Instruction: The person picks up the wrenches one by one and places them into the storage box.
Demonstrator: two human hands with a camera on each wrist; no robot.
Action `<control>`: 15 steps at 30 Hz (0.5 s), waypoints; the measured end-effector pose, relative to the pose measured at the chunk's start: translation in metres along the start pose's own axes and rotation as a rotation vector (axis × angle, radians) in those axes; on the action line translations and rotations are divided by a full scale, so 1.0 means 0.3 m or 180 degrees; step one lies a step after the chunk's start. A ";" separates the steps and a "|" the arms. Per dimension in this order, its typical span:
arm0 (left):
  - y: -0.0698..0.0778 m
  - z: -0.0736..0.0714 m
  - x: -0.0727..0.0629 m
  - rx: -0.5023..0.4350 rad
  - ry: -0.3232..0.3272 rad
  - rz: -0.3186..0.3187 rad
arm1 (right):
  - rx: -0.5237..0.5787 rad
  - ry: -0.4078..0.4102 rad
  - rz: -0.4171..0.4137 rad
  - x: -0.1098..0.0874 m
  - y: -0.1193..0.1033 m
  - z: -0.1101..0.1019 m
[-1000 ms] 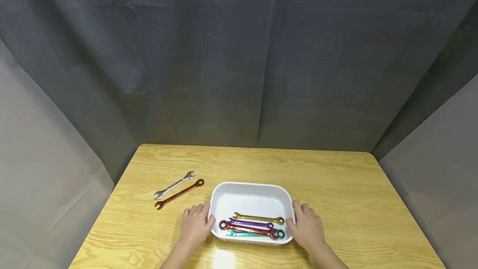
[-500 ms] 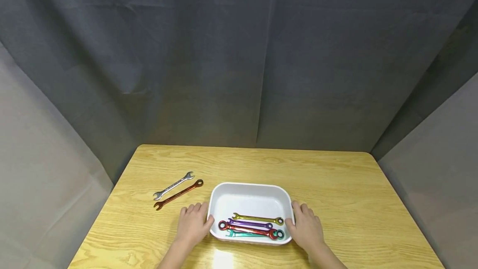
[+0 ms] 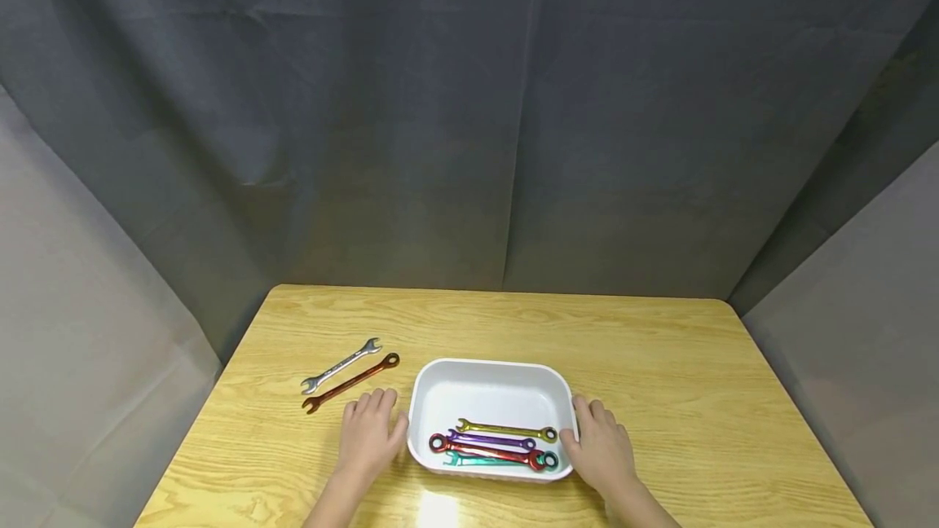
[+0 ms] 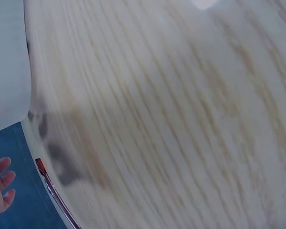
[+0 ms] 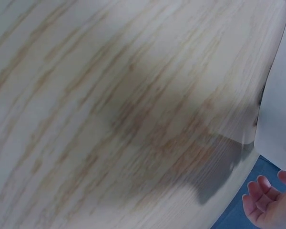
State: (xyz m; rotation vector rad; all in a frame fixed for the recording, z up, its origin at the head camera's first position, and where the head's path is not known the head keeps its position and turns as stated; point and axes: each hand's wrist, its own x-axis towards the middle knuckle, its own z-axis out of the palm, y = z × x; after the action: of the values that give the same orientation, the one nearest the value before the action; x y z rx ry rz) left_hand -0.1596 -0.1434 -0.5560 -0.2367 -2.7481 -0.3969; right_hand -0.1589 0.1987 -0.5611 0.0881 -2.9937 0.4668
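Note:
A white plastic bin (image 3: 487,385) stands near the front of the table. Inside lie a yellow wrench (image 3: 506,430), a purple wrench (image 3: 491,439), a red wrench (image 3: 484,448) and a green wrench (image 3: 484,460), mostly along its near side. My right hand (image 3: 603,448) grips the bin's right wall, thumb over the rim and fingers outside. Just left of the bin is my left hand (image 3: 368,436), fingers extended and holding nothing. Beyond its fingertips, a copper-coloured wrench (image 3: 350,384) and a silver open-end wrench (image 3: 341,366) lie slanted side by side on the table.
The wood-grain table (image 3: 682,398) extends to both sides of the bin and behind it. A dark grey curtain (image 3: 411,121) hangs beyond the far edge, with lighter grey cloth (image 3: 81,332) at the left and right.
My left hand has let go of the bin's left rim and shifted slightly left and away from me. The right hand stays at its rim; the bin and wrenches keep their places.

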 end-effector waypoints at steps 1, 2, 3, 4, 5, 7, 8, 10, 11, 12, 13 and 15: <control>-0.006 0.002 0.000 -0.0001 0.0036 -0.0012 | 0.0002 0.0003 0.0000 0.001 0.000 0.001; -0.011 0.003 0.000 -0.0018 0.0063 -0.0026 | 0.0003 0.0004 0.0001 0.001 0.000 0.001; -0.017 0.003 0.000 -0.0034 0.0082 -0.0043 | 0.0003 0.0002 0.0003 0.002 0.000 0.001; -0.023 0.003 0.000 -0.0042 0.0086 -0.0063 | 0.0007 0.0000 0.0006 0.002 0.000 0.001; -0.029 0.005 0.001 -0.0036 0.0089 -0.0079 | 0.0007 -0.0004 0.0012 0.002 0.000 0.001; -0.042 0.006 0.003 -0.0021 0.0077 -0.0127 | 0.0005 -0.0012 0.0018 0.002 -0.001 0.002; -0.048 0.007 0.004 -0.0027 0.0067 -0.0149 | 0.0008 -0.0016 0.0019 0.003 -0.001 0.001; -0.061 0.010 0.006 -0.0016 0.0067 -0.0184 | 0.0010 -0.0017 0.0017 0.003 -0.002 0.001; -0.067 0.011 0.007 -0.0017 0.0072 -0.0192 | 0.0008 -0.0016 0.0016 0.003 -0.002 0.001; -0.073 0.013 0.008 -0.0016 0.0080 -0.0200 | 0.0008 -0.0012 0.0013 0.003 -0.002 0.001; -0.079 0.015 0.010 -0.0016 0.0090 -0.0203 | 0.0011 -0.0005 0.0010 0.003 -0.002 0.001; -0.090 0.018 0.012 -0.0022 0.0113 -0.0205 | 0.0009 0.0008 0.0007 0.003 -0.001 0.002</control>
State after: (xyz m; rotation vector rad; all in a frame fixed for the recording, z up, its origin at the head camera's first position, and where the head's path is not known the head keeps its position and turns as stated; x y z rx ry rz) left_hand -0.1705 -0.1668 -0.5660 -0.1418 -2.7254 -0.4235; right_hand -0.1597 0.1982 -0.5614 0.0843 -2.9911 0.4713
